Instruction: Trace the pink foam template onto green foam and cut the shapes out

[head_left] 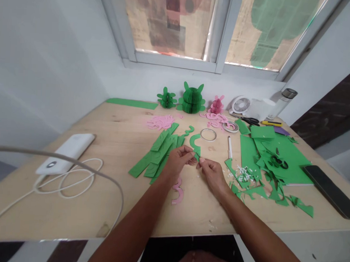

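Observation:
A curved green paper cutout [194, 139] rises above my fingertips, its lower end pinched between both hands. My left hand [181, 159] is closed on that end from the left. From the right, my right hand [213, 173] grips the same end between thumb and forefinger. A stack of green paper strips [159, 155] with drawn curves lies left of my left hand. Below it, a wavy pink paper cutout [177, 194] rests on the table, partly covered by the hand. Just beyond the hands are a small wavy green cutout [189, 130] and a thin tape ring [208, 135].
Pink cutouts [160, 121] and honeycomb paper figures [192, 100] stand at the back. Right are a white pen [229, 147], green scraps [273, 187], scissors [250, 120], a yellow cutter [271, 123] and a phone [332, 190]. A power bank [66, 154] with looped cable lies left.

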A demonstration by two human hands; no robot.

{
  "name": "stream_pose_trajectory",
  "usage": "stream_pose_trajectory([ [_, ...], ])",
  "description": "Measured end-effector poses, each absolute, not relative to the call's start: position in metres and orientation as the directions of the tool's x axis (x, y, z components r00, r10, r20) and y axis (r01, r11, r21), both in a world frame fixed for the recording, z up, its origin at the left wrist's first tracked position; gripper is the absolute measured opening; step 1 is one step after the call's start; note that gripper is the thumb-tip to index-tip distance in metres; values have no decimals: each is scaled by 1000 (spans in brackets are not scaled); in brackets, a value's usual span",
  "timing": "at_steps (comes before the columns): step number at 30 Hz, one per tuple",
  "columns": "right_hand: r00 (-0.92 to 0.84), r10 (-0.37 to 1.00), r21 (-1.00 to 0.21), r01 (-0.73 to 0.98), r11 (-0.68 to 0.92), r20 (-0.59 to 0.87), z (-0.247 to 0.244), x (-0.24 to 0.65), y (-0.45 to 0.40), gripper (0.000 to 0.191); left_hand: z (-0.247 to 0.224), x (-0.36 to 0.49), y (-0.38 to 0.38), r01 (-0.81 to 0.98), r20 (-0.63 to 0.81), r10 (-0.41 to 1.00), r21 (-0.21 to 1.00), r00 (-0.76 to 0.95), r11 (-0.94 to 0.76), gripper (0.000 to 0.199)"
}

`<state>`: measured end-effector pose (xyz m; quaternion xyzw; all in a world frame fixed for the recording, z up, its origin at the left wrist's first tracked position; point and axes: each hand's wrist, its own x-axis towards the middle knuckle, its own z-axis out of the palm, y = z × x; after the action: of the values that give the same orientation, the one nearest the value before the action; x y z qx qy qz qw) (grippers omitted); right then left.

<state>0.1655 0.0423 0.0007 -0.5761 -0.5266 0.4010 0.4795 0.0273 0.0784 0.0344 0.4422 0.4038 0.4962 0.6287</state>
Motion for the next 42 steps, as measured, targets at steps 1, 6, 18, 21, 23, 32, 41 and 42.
stream_pose_trajectory([
  [1,124,992,-975,223,11,40,0,166,42,50,35,27,78,-261,-67,981,959,181,114,20],
  [6,115,993,-969,249,-1,28,-1,166,42,49,36,25,80,-221,-61,985,971,160,96,17],
  [18,115,992,-964,264,22,54,1,166,42,50,33,29,78,-304,-77,984,945,161,124,19],
  [21,116,993,-970,244,2,32,3,166,41,50,34,29,78,-321,-80,983,938,168,132,18],
  [23,112,993,-971,240,-3,25,4,165,41,50,33,29,78,-326,-80,982,936,169,132,18],
  [32,117,993,-975,221,6,33,2,165,41,51,33,29,78,-341,-72,982,931,176,130,19],
  [41,124,992,-979,203,12,37,4,165,41,51,30,30,80,-364,-59,982,923,180,122,21],
  [42,123,992,-980,200,16,41,4,164,41,51,30,30,80,-367,-59,982,922,181,123,21],
])
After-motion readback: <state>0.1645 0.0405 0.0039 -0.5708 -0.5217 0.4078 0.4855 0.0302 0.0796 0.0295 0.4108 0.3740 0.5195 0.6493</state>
